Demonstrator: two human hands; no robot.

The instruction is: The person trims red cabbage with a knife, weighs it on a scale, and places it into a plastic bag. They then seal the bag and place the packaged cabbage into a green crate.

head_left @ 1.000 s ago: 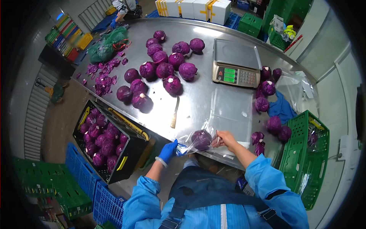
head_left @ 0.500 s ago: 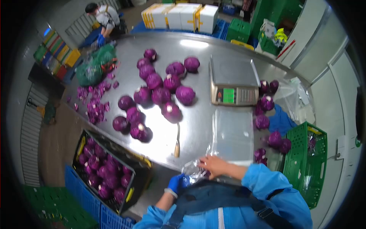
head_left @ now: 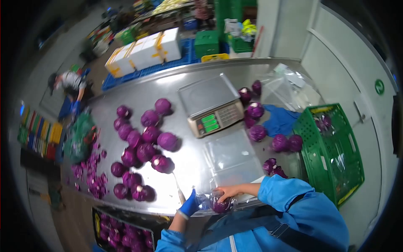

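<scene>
A purple cabbage (head_left: pixel 221 205) in a clear plastic bag sits at the table's front edge. My bare right hand (head_left: pixel 227 192) lies over its top, fingers curled on the bag. At its left, my left hand (head_left: pixel 189 205) in a blue glove is closed on the bag's loose plastic (head_left: pixel 204 201). Beyond my hands lies a stack of flat clear bags (head_left: pixel 233 157), below a scale (head_left: pixel 212 105) with green displays. A knife (head_left: pixel 180 194) with a wooden handle rests just left of my hands. Loose cabbages (head_left: pixel 145 152) are grouped on the left of the steel table (head_left: pixel 184 153).
A black crate (head_left: pixel 124 235) of cabbages stands below the table's left edge. The green crate (head_left: pixel 331 155) at right holds bagged cabbage. More cabbages (head_left: pixel 280 143) lie beside a blue cloth (head_left: pixel 278 121). Cut leaves (head_left: pixel 94 174) and a green net bag (head_left: pixel 79 138) are left. Another person (head_left: pixel 71 82) is far left.
The view has turned to the right. The cabbage in the bag shows clearly under my right hand, where before it was mostly hidden. My left hand remains beside it with the plastic.
</scene>
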